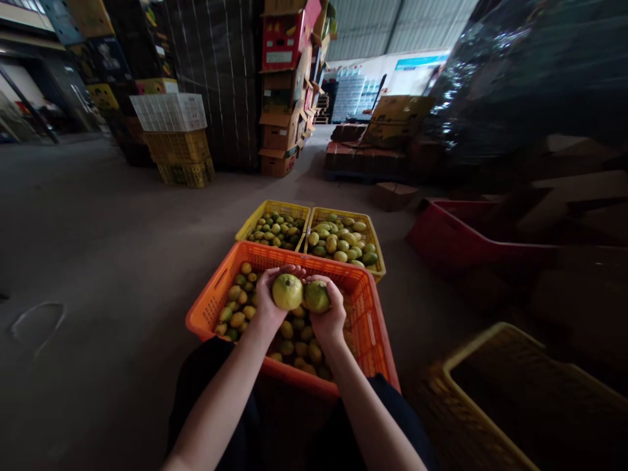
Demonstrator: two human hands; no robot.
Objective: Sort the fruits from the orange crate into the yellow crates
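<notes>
My left hand [269,296] cups a round yellow-green fruit [287,292] with a dark stem end turned toward me. Beside it, my right hand [330,313] grips a slightly greener fruit [316,297], its thumb along the side. The two fruits are close together, above a large orange crate [370,333] between my knees. Inside that crate lie many smaller yellow and green fruits [237,319], partly covered by my hands and forearms. I cannot make out the exact kind of fruit.
Two yellow crates [248,222] of similar fruit [343,239] stand just beyond the orange one. A red bin [441,229] and another yellow crate [483,392] are to the right. Stacked crates [179,147], carton stacks [279,124] and wrapped pallets stand farther back.
</notes>
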